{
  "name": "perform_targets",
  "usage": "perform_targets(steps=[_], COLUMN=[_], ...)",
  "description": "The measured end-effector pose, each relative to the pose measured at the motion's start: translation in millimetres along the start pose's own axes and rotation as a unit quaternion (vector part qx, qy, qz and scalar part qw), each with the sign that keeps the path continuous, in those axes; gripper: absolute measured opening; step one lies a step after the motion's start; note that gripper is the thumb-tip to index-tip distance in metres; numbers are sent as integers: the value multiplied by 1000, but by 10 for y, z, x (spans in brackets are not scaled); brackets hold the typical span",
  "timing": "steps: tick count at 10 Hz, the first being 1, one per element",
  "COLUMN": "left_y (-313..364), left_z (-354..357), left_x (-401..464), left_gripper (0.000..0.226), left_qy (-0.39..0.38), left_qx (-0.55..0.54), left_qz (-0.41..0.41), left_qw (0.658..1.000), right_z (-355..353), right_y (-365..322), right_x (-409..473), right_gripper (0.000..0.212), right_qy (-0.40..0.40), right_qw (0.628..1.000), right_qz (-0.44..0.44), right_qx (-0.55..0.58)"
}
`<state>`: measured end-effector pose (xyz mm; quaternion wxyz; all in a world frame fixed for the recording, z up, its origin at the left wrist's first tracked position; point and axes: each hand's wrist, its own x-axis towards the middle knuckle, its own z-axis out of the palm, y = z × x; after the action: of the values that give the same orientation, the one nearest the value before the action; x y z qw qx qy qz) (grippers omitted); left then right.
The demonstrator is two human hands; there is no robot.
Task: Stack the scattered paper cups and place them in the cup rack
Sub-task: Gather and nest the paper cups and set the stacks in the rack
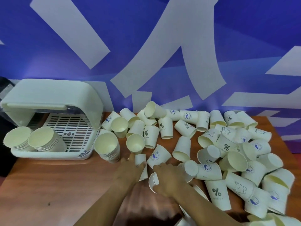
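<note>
Paper cups lie scattered over the right half of the wooden table, most on their sides, with one nested stack lying just beside the cup rack at the table's left rear, where two more stacks lean inside. Near the front edge, the left hand curls its fingers round a small cup. The right hand grips the rim of another cup.

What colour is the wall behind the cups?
Blue wall with pale grey-white angular shapes; head view.
</note>
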<state>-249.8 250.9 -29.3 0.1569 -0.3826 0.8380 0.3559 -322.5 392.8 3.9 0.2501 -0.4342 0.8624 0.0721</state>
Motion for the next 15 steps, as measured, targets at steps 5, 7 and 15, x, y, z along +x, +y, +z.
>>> perform_targets(steps=[5, 7, 15], left_y=[-122, -269, -1421], left_z=[-130, -481, -2040], left_x=[-169, -516, -1076], left_gripper=[62, 74, 73], left_qy=[-12, -12, 101], left_qx=[0, 2, -14], left_qz=[57, 117, 196], left_qw=[998, 993, 975], right_z=[-70, -276, -871], right_y=[231, 358, -1711], right_x=[-131, -317, -115], right_gripper=[59, 49, 66], right_qy=[8, 39, 120], right_qw=[994, 958, 891], right_qz=[43, 89, 32], right_qx=[96, 270, 437])
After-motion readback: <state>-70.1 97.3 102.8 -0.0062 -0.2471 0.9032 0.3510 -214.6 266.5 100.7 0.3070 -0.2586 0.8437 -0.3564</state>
